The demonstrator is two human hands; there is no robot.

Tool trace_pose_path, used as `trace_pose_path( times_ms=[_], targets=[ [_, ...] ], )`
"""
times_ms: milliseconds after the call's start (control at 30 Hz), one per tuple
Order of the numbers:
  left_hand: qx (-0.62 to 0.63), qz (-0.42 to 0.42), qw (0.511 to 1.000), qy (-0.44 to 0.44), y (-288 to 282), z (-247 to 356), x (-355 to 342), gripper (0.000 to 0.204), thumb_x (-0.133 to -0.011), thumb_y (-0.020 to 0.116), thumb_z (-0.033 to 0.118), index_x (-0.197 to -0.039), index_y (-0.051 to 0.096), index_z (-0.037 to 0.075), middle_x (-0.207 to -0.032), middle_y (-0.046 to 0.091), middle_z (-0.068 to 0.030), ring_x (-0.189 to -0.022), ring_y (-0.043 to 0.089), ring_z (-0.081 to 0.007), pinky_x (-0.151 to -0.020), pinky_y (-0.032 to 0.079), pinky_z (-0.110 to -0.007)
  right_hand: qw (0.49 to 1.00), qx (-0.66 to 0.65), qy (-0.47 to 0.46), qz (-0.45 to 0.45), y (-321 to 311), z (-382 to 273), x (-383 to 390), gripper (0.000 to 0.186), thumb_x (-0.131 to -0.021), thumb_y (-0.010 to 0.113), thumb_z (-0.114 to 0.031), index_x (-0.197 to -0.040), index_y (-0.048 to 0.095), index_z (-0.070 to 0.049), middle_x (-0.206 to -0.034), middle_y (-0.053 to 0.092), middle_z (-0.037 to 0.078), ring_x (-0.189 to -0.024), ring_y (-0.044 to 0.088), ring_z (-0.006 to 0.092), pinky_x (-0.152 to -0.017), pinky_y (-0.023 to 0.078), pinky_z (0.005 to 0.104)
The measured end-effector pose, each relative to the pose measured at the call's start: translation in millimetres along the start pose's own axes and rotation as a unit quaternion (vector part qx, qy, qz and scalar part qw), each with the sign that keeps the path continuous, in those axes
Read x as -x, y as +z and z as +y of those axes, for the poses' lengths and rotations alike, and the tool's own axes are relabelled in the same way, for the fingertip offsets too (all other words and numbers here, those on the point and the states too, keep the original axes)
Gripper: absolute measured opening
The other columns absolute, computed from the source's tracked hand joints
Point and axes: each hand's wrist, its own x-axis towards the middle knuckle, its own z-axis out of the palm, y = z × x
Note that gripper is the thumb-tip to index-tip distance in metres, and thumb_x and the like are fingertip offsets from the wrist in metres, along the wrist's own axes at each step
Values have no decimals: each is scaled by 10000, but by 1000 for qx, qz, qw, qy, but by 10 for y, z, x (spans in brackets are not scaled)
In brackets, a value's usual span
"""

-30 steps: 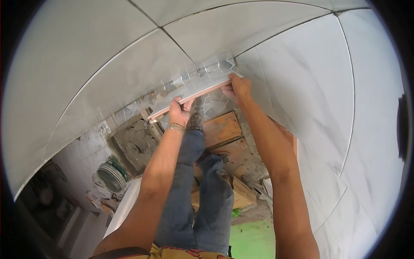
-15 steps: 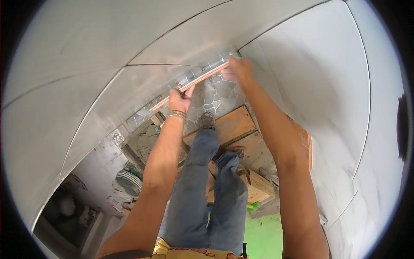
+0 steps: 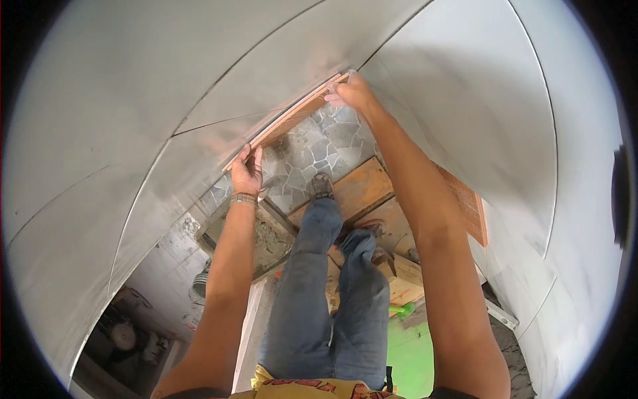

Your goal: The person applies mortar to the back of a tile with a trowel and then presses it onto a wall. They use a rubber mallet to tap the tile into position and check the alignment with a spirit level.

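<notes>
Both my hands hold a wall tile up against the light, glossy tiled wall. Its orange-brown ribbed back shows below a thin top edge, and its front is turned to the wall. My left hand, with a band at the wrist, grips the left end, thumb and fingers on the edge. At the other end, beside the wall corner, my right hand has its fingers curled over the tile. Whether the tile touches the wall along its whole length I cannot tell.
Another orange-backed tile leans by the right wall. Under my feet are wooden boards, with a stone-patterned floor beyond. A mortar-filled tray stands left of my legs. A bright green surface lies below.
The tile has moved left and up to the wall and tipped, so more of its back shows. My left hand has slid toward its left end; my right hand has moved slightly left and up.
</notes>
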Motion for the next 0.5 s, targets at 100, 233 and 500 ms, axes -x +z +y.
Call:
trace_pose_path(
  times_ms=[100,233,500],
  targets=[
    [-34,-10,999,18,-106,60,-42,73,-945,662,-27,-1009,637,-52,-1042,673,-121,-1007,679,-233,-1021,597,-413,999,40,19,7,92,-77,17,355,-933,689,-116,-1172,611,136,-1125,702,231,-922,759,278,-730,647,350],
    [-46,-7,998,32,-197,61,-175,63,-972,644,-16,-1024,638,-51,-1053,668,-118,-1003,680,-223,-1004,610,-381,998,41,31,26,132,-58,-25,277,-907,716,-123,-1060,689,106,-1005,741,203,-859,764,250,-718,644,344],
    [-212,-141,967,1,-120,-142,190,302,-1024,626,229,-1214,614,-6,-1282,637,-75,-1251,585,-258,-1155,434,-463,955,175,-156,180,18,520,382,267,-896,676,-278,-847,694,-15,-717,717,141,-699,705,309,-697,553,437]
  ],
)
